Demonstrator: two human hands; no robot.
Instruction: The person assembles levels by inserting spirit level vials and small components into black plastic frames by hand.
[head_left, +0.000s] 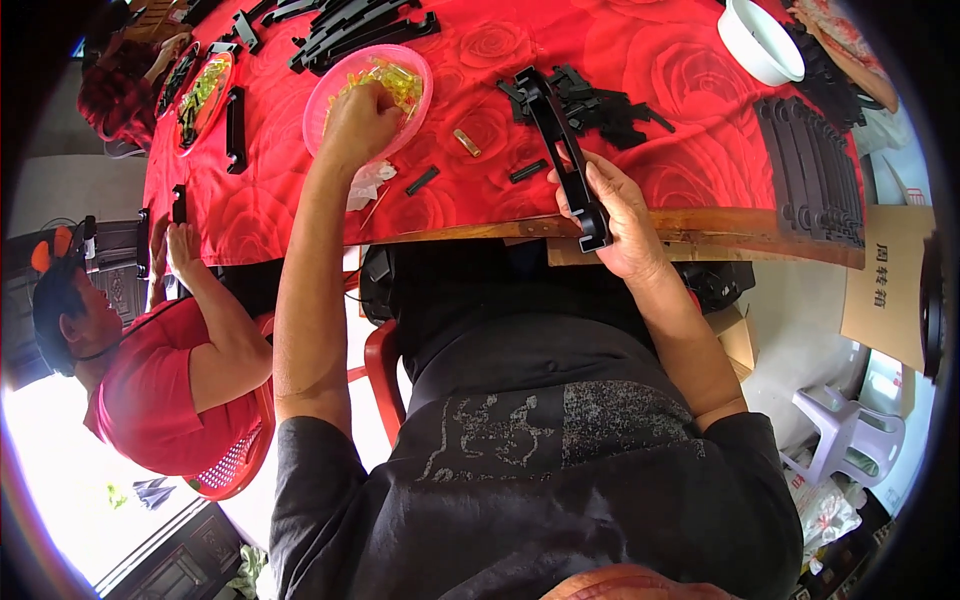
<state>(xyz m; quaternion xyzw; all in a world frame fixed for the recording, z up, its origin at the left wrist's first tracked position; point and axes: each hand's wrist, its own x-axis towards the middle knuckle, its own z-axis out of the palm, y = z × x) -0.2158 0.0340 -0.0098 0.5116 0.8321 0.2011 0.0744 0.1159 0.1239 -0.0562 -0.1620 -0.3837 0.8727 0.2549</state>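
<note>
My left hand reaches into a pink plastic basket that holds many small clear-yellow vials. Its fingers are curled down among them, and whatever they pinch is hidden. In my right hand is a long black spirit level frame with cutouts, gripped near its lower end and tilted over the table edge. A single vial lies on the red cloth between my hands. Two short black strips, one left and one right, rest near the edge.
Beyond my right hand lies a pile of black strips. Black frames are stacked at the far left and lined up at the right. A white basin stands far right. A person in red sits at my left.
</note>
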